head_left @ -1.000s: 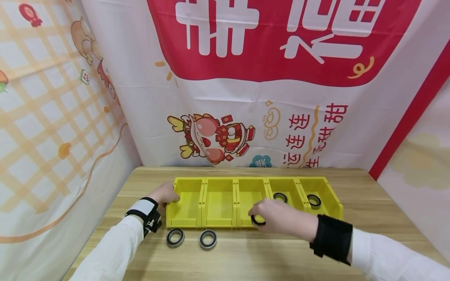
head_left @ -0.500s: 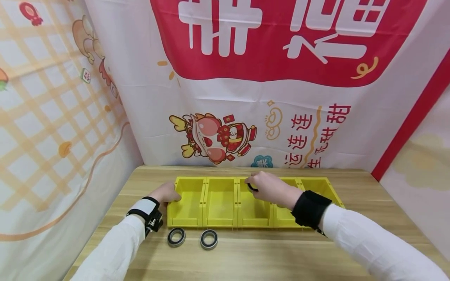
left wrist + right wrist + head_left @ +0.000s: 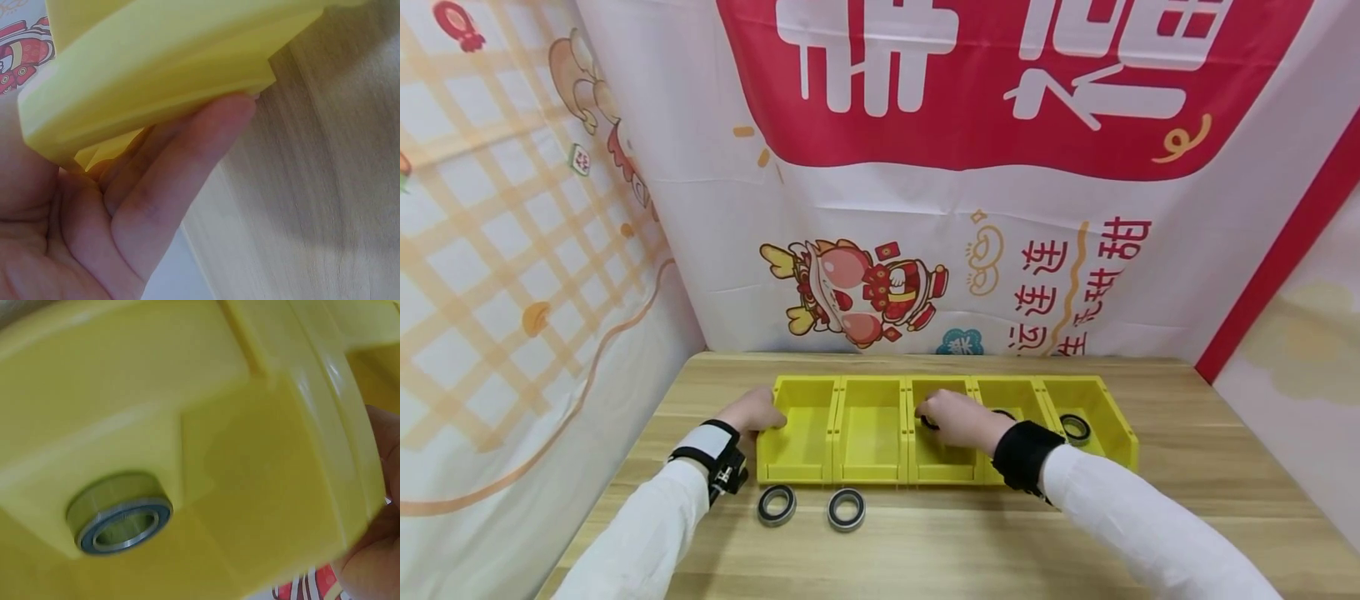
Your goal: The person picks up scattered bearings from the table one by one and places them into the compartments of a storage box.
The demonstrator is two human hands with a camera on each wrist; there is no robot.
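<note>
My left hand [image 3: 757, 410] grips the left side wall of the leftmost yellow bin. In the left wrist view its fingers [image 3: 181, 172] lie under the bin's rim [image 3: 147, 87]. My right hand [image 3: 955, 417] is down inside the middle bin [image 3: 943, 474] and pinches a bearing [image 3: 928, 423], a black-faced ring partly hidden by the fingers. At the right edge of the right wrist view part of this hand [image 3: 365, 572] shows past a bin wall. Another bearing [image 3: 112, 500] lies in the fourth bin, partly covered by my wrist in the head view.
The yellow bins stand side by side in one row on the wooden table [image 3: 925, 554]. Two bearings lie before the row, one bearing [image 3: 763, 508] at the first bin, one bearing [image 3: 833, 510] at the second. The rightmost bin [image 3: 1122, 454] holds a bearing [image 3: 1075, 440]. A printed cloth [image 3: 722, 275] hangs behind.
My right hand has carried its bearing from the front of the middle bin back over it and down inside. My left hand has kept its grip on the leftmost bin.
</note>
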